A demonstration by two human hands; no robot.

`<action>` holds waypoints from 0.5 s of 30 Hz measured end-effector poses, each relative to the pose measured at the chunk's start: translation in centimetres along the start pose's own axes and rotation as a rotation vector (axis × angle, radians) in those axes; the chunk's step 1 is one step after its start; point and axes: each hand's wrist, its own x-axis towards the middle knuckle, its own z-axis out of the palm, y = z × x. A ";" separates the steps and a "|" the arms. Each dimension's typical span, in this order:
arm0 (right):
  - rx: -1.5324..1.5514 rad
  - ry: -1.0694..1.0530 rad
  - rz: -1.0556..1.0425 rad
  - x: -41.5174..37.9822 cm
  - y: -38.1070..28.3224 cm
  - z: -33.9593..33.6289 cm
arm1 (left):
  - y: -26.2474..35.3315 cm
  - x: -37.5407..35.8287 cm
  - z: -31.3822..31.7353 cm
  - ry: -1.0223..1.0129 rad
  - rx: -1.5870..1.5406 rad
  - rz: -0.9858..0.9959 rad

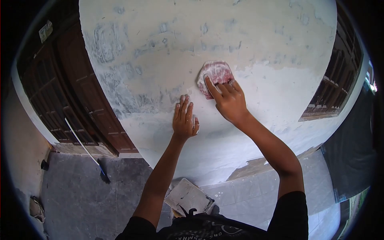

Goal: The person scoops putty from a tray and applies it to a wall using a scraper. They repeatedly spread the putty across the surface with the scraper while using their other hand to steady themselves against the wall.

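Note:
In front of me rises a white wall, patchy with grey and bluish marks. My right hand grips a flat reddish pad smeared with white, holding it against the wall with the index finger stretched along its face. Lower and to the left, my left hand lies on the wall with fingers extended and nothing in it. White residue coats its fingertips. Around the pad, the wall is smoother and whiter to the right, while rougher grey marks show on the left.
By my feet on the grey tiled floor sits a smeared whitish tray. A broom leans near the brown wooden door at left. A brown-framed window and a dark sheet are at right.

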 end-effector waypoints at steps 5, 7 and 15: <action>0.024 -0.109 0.012 -5.9 -3.6 1.3 | 0.0 0.2 -0.3 0.022 -0.026 0.006; 0.053 -0.128 0.007 -6.6 -4.9 0.4 | 0.2 0.2 -0.2 0.056 -0.023 0.012; -0.002 0.007 0.014 1.3 -0.9 -1.2 | 0.0 0.0 0.1 0.047 -0.017 0.037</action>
